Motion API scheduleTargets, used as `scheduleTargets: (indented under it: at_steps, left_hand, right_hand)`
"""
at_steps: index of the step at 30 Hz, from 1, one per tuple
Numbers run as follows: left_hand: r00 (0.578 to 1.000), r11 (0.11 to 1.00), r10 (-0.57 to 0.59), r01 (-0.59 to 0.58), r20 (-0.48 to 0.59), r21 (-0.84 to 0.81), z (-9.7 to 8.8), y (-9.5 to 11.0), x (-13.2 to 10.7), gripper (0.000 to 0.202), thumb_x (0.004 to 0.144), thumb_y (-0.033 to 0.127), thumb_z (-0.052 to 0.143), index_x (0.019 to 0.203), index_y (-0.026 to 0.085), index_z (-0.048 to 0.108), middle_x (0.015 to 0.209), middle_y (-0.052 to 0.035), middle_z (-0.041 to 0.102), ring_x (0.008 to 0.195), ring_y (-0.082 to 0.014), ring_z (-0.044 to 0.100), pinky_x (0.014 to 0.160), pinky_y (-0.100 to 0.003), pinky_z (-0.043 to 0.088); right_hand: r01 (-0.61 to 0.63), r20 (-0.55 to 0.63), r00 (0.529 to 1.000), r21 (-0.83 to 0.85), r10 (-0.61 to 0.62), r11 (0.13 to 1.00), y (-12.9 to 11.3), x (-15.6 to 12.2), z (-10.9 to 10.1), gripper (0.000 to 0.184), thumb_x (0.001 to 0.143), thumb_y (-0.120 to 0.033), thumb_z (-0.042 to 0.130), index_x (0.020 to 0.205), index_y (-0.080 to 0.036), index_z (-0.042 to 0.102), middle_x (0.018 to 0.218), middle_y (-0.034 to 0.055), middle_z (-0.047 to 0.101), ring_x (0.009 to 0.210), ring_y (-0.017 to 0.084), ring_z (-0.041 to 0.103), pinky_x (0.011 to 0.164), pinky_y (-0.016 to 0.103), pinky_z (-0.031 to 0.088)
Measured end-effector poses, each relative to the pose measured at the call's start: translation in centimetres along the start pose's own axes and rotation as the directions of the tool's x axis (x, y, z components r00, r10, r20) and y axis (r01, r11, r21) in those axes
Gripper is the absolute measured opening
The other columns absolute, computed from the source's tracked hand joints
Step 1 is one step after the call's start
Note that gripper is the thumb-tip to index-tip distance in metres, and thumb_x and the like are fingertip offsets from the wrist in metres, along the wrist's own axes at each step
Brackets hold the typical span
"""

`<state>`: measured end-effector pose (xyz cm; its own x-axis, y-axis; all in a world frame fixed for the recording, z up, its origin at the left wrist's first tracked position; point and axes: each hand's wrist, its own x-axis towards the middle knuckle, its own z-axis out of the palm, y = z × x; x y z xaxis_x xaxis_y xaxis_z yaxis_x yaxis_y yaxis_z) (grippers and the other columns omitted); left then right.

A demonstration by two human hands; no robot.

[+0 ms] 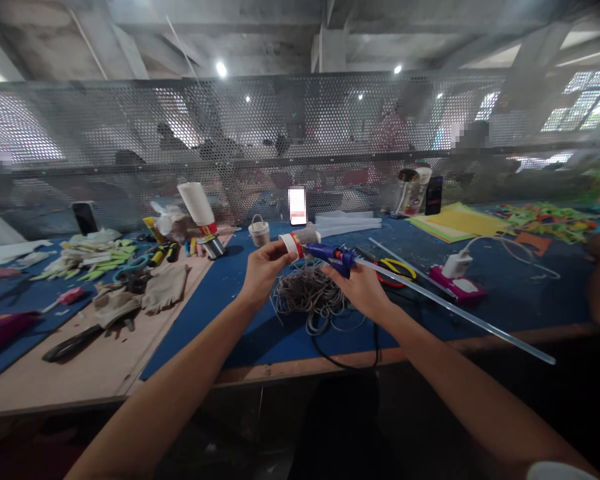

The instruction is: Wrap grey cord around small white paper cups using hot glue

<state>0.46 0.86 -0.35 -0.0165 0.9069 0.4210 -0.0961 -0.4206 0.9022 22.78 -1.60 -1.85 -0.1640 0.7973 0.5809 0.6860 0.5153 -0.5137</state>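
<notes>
Between the fingers of my left hand is a paper cup, tipped on its side, with a red-and-white end and grey cord wrapped round the rest. My right hand grips a blue glue gun, its nozzle up against the cup. A long clear glue stick sticks out of the gun's back toward the lower right. Beneath both hands lies a loose heap of grey cord on the blue table covering. Behind my left hand stands a small cord-wrapped cup with a handle.
A leaning stack of paper cups stands at the left, near work gloves and scissors. Yellow-handled pliers and a purple power strip with a white charger lie at right. A lit phone stands by the mesh panel.
</notes>
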Motion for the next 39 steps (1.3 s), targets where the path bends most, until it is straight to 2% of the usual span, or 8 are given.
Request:
scheduleTargets:
  at_steps: [12, 32, 39]
  left_hand:
    - [1.000, 1.000, 0.005, -0.005, -0.012, 0.013, -0.02, 0.09, -0.01, 0.040, 0.070, 0.032, 0.084, 0.105, 0.015, 0.076, 0.102, -0.0099, 0.076, 0.090, -0.0212, 0.069, 0.088, -0.035, 0.052]
    - [1.000, 0.999, -0.005, 0.005, -0.017, -0.042, 0.06, 0.40, -0.03, 0.038, 0.070, 0.029, 0.083, 0.105, 0.015, 0.076, 0.101, -0.0091, 0.076, 0.088, -0.0191, 0.067, 0.086, -0.034, 0.051]
    - [0.999, 0.999, -0.010, 0.009, -0.031, -0.045, -0.09, 0.13, 0.13, 0.039, 0.070, 0.030, 0.084, 0.105, 0.015, 0.076, 0.101, -0.0096, 0.076, 0.086, -0.0188, 0.067, 0.083, -0.033, 0.051]
  right_hand:
    - [0.005, -0.010, 1.000, -0.015, -0.005, 1.000, 0.09, -0.02, -0.04, 0.045, 0.093, -0.060, 0.052, 0.103, -0.020, 0.071, 0.082, 0.0075, 0.071, 0.085, 0.027, 0.068, 0.072, 0.033, 0.048]
    - [-0.015, 0.030, 0.999, -0.056, 0.017, 0.998, 0.13, -0.22, -0.03, 0.048, 0.093, -0.063, 0.049, 0.097, -0.020, 0.071, 0.074, 0.0071, 0.069, 0.082, 0.028, 0.068, 0.071, 0.034, 0.048]
    - [0.005, 0.036, 0.999, -0.053, -0.003, 0.999, 0.20, -0.19, 0.05, 0.047, 0.093, -0.061, 0.050, 0.100, -0.020, 0.072, 0.081, 0.0076, 0.072, 0.087, 0.028, 0.068, 0.075, 0.034, 0.048]
